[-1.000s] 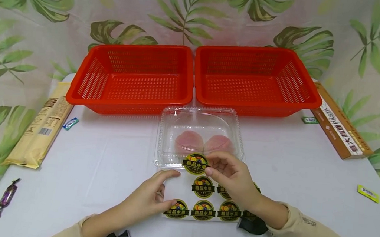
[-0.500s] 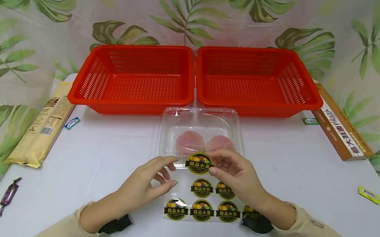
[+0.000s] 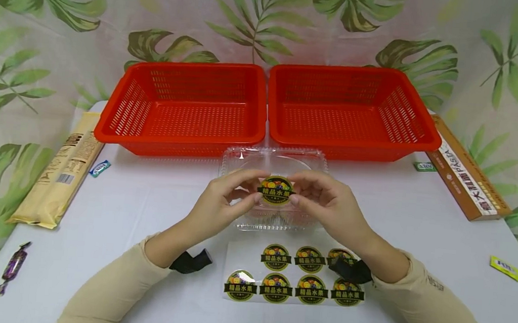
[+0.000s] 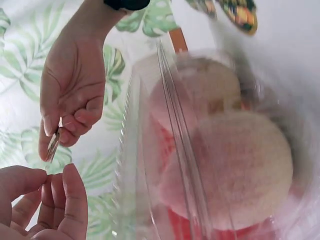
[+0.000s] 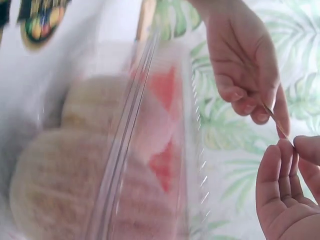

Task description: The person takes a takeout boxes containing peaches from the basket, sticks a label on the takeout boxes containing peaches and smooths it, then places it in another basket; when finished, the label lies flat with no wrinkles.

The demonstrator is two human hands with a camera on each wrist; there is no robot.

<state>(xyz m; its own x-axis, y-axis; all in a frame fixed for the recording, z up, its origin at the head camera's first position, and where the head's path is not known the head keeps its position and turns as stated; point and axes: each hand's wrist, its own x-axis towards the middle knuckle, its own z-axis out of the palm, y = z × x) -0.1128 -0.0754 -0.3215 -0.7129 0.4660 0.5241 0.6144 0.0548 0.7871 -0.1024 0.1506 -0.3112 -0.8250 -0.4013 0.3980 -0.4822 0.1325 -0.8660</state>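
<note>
Between my two hands is a round black-and-gold fruit sticker (image 3: 276, 190), held up over the clear plastic clamshell box (image 3: 276, 226). My left hand (image 3: 226, 197) pinches its left edge between thumb and forefinger. On the other side, my right hand (image 3: 326, 202) pinches the right edge the same way. The wrist views show the sticker (image 5: 274, 119) edge-on, thin and slightly bent. Through the closed lid, two pinkish peaches (image 4: 230, 170) show in the left wrist view; the hands mostly cover them from the head view. Nearer me lies the sticker sheet (image 3: 244, 254), with several similar stickers.
Two red plastic baskets (image 3: 178, 140) stand side by side behind the box. A noodle packet (image 3: 59, 171) lies at left, a brown pasta box (image 3: 468, 170) at right. Small wrapped candies (image 3: 14, 266) lie near the table's sides. Black wrist straps (image 3: 191, 261) hang at both wrists.
My right hand has lifted the sticker away from the sheet and over the box. My left hand has left the sheet, moved up and taken hold of the sticker's left edge.
</note>
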